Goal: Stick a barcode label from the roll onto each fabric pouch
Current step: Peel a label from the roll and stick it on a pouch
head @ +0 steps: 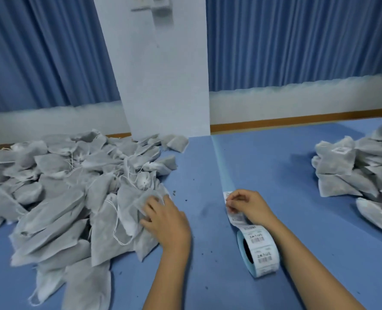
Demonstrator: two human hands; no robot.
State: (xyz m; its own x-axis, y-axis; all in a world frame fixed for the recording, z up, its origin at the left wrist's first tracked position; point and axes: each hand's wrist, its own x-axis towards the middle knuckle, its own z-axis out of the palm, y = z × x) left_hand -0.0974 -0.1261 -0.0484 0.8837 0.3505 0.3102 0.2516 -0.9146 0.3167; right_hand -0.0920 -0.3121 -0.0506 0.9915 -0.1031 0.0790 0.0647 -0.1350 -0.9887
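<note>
Head view, single entry.

- **Right hand** (248, 206): my thumb and fingertips pinched a label (229, 199) at the free end of the strip.
- **Roll** (261, 253): it stood on edge just beside that wrist, on my side of it. Its strip ran away from me along the table.
- **Left hand** (163, 218): it lay on a pouch (138, 204) at the near edge of the heap (74, 175), fingers bent over the cloth. I could not tell whether they had closed on it.
- **Relation:** the pouch lay left of the label, with a stretch of table between. My left hand was on the pouch and my right was on the label. I judged the two had to meet in that gap.
- **Stack** (346, 166): pouches at far right, the top one showing a label.
- **Surface:** a blue table (263, 164) with dark specks.
- **Room:** blue curtains (297, 41) and a white pillar (163, 74).
</note>
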